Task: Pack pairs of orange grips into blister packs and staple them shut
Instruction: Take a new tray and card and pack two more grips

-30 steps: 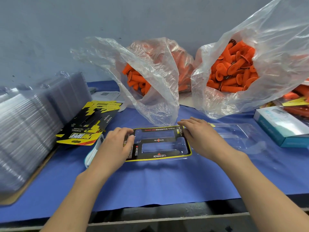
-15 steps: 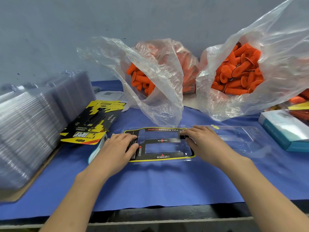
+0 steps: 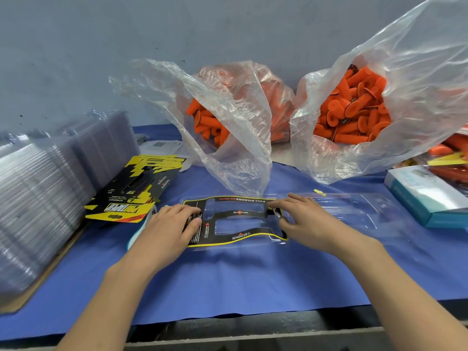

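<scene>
left hand (image 3: 167, 230): we press it flat on the insert card's (image 3: 206, 230) left end
right hand (image 3: 305, 220): open, our fingertips (image 3: 276, 204) touching its right end

Blister pack (image 3: 354, 211) open flat — orange grips (image 3: 354, 110) bagged behind.

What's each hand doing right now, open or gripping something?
Left hand: open, fingers pressing the left end of the printed card insert.
Right hand: open, fingers pressing the insert's right end in the clear blister pack.
</scene>
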### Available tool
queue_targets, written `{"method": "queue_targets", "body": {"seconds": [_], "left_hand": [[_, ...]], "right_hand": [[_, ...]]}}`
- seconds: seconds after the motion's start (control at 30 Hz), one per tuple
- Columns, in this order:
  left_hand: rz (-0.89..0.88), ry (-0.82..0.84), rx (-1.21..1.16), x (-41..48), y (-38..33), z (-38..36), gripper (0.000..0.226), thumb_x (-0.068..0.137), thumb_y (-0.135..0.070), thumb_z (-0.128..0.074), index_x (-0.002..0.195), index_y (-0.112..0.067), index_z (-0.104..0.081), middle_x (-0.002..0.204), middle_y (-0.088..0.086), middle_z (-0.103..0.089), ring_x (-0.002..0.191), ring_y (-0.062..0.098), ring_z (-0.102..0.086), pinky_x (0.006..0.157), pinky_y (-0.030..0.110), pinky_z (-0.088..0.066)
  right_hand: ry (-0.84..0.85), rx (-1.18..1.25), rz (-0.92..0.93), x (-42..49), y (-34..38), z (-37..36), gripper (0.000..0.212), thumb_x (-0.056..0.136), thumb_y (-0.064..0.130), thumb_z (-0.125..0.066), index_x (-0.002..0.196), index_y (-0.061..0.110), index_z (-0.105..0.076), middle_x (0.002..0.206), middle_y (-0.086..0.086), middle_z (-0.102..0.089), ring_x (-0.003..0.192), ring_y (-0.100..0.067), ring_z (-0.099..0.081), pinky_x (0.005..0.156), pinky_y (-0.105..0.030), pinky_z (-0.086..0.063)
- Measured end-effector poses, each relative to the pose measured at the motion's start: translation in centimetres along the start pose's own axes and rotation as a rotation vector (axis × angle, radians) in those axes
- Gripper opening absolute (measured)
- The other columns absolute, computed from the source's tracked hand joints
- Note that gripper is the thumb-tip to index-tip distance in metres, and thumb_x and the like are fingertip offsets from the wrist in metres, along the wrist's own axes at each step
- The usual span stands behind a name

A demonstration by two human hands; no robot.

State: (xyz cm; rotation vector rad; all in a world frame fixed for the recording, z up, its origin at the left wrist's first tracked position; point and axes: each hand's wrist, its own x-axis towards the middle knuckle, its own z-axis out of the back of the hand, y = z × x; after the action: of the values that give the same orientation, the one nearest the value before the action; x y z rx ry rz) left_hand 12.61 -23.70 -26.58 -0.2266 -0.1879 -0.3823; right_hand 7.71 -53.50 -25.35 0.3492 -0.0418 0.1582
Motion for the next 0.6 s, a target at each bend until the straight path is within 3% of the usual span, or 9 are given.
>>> {"method": "queue_targets", "body": {"seconds": [0.23, 0.47, 0.6], "left_hand": [[0.002, 0.008, -0.001, 0.04, -0.06, 0.03, 0.039, 0.102, -0.047, -0.037, 0.136, -0.033, -0.050, 0.136, -0.012, -0.054, 0.125, 0.014, -0.043, 0.101, 0.030, -0.027], [0.013, 0.016, -0.007, -0.03, -0.15, 0.20, 0.039, 0.101, -0.047, -0.039, 0.136, -0.033, -0.050, 0.137, -0.011, -0.053, 0.125, 0.014, -0.043, 0.102, 0.030, -0.025], [0.005, 0.009, -0.024, -0.02, -0.08, 0.21, 0.039, 0.101, -0.047, -0.041, 0.135, -0.033, -0.052, 0.136, -0.011, -0.053, 0.126, 0.014, -0.042, 0.103, 0.029, -0.026]], "right_hand": [[-0.026, 0.018, 0.013, 0.02, -0.36, -0.19, 0.038, 0.104, 0.021, -0.040, 0.140, 0.032, -0.049, 0.139, 0.007, -0.051, 0.142, -0.023, -0.030, 0.115, -0.040, -0.024], [-0.070, 0.041, 0.036, -0.10, -0.58, -0.32, 0.037, 0.104, 0.022, -0.043, 0.139, 0.026, -0.052, 0.144, 0.010, -0.050, 0.145, -0.021, -0.026, 0.110, -0.022, -0.017], [-0.101, 0.028, 0.082, -0.37, -0.52, -0.14, 0.035, 0.104, 0.019, -0.043, 0.136, 0.023, -0.056, 0.140, 0.009, -0.053, 0.138, -0.022, -0.034, 0.107, -0.018, -0.019]]}}
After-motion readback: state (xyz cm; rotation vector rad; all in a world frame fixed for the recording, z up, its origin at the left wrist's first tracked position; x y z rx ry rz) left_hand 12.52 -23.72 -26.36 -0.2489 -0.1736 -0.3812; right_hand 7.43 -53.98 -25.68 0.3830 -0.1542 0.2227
